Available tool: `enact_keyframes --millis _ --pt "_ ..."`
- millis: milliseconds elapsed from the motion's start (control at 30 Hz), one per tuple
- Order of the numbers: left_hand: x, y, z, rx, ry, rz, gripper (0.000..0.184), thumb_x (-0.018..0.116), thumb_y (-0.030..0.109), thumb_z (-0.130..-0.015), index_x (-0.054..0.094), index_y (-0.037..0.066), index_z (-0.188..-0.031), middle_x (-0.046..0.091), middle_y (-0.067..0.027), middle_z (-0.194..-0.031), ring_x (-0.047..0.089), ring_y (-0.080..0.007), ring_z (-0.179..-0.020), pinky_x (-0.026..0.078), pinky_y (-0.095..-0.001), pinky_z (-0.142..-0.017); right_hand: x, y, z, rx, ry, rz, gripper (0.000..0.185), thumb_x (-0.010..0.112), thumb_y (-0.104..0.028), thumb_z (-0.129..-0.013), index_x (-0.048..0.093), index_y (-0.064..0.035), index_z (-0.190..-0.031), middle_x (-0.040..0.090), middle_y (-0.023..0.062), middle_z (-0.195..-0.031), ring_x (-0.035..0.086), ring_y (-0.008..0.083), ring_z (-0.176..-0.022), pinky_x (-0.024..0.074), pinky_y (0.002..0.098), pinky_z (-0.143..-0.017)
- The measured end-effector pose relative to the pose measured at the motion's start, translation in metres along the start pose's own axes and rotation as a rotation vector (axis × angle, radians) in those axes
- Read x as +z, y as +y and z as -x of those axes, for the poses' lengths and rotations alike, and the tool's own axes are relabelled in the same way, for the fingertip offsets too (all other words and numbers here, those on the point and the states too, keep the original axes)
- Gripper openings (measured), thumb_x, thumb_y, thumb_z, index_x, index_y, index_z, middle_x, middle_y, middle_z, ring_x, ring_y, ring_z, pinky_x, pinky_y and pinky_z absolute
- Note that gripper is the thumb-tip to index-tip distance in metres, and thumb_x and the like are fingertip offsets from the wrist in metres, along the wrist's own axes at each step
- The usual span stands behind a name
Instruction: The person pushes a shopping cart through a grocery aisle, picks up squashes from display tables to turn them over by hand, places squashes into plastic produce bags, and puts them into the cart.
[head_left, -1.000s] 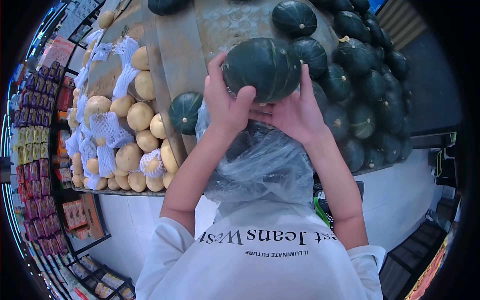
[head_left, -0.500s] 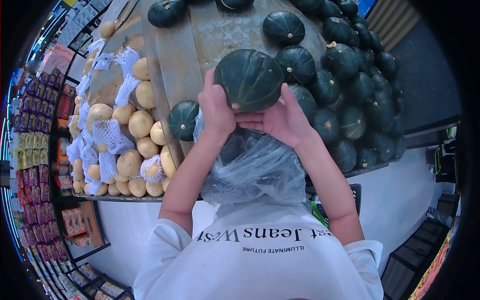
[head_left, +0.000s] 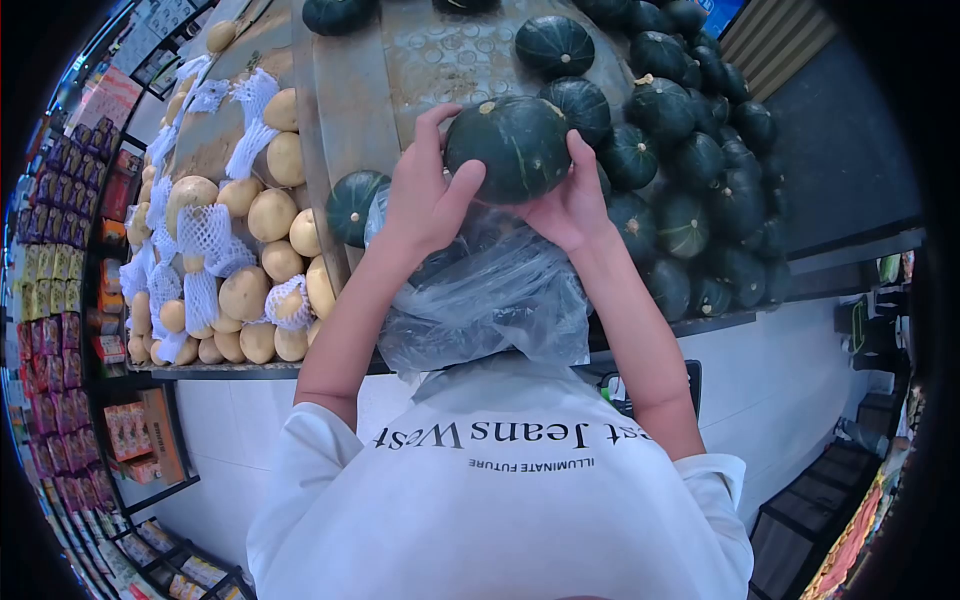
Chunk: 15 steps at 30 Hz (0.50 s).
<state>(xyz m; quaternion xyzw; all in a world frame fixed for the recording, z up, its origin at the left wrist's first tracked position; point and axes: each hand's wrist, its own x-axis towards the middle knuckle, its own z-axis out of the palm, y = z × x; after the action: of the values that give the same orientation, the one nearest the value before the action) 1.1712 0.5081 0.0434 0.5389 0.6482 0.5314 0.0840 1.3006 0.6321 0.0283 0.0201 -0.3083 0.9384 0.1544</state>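
Observation:
A dark green pumpkin (head_left: 508, 150) is held between my two hands, above the display. My left hand (head_left: 425, 190) grips its left side, thumb across the near face and fingers round the far side. Against its right side and underside rests my right hand (head_left: 570, 200), fingers partly hidden by the pumpkin. Just below the hands a clear plastic bag (head_left: 480, 310) lies bunched against the front of my shirt, with dark shapes inside. Another green pumpkin (head_left: 353, 208) sits left of the bag.
Many dark green pumpkins (head_left: 690, 165) are piled at the right. Pale round melons or gourds (head_left: 270, 215), some in white foam nets (head_left: 203, 240), fill the left of the display. Packaged goods (head_left: 60, 260) stand on shelves at the far left.
The held pumpkin has been turned between my hands, so its stem end now faces away from me. The whole view has shifted slightly.

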Motion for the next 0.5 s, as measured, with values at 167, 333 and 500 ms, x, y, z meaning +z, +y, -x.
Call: enact_keyframes --millis 167,333,500 --pt "-0.02 0.014 0.023 -0.066 0.016 -0.079 0.074 0.059 0.039 -0.082 0.022 0.004 -0.136 0.056 -0.0238 -0.108 0.058 -0.0332 -0.092 0.045 -0.0393 -0.08 -0.003 0.006 -0.001 0.036 -0.025 0.143 0.06 0.06 -0.029 -0.082 0.039 -0.0073 -0.133 0.049 0.0102 -0.126 0.049 0.0233 -0.116 0.04 0.0383 -0.099" --pt "-0.031 0.047 0.063 -0.289 -0.1 -0.108 0.084 0.073 0.017 -0.072 0.019 0.004 -0.136 0.053 -0.0134 -0.098 0.052 -0.0187 -0.085 0.046 -0.0309 -0.076 0.009 0.007 0.0 0.075 -0.036 0.372 0.075 0.072 -0.007 -0.063 0.041 -0.0085 -0.132 0.052 0.0078 -0.12 0.05 0.0195 -0.112 0.0379 0.0335 -0.1" --pt "-0.028 0.055 0.092 -0.274 -0.261 -0.271 0.075 0.075 0.021 -0.071 0.03 0.003 -0.129 0.055 -0.0143 -0.095 0.055 -0.0238 -0.09 0.045 -0.0355 -0.081 0.018 0.008 0.005 -0.017 -0.073 0.955 0.087 0.08 -0.016 -0.051 0.044 -0.007 -0.13 0.053 0.0066 -0.118 0.049 0.017 -0.111 0.0369 0.0307 -0.099"
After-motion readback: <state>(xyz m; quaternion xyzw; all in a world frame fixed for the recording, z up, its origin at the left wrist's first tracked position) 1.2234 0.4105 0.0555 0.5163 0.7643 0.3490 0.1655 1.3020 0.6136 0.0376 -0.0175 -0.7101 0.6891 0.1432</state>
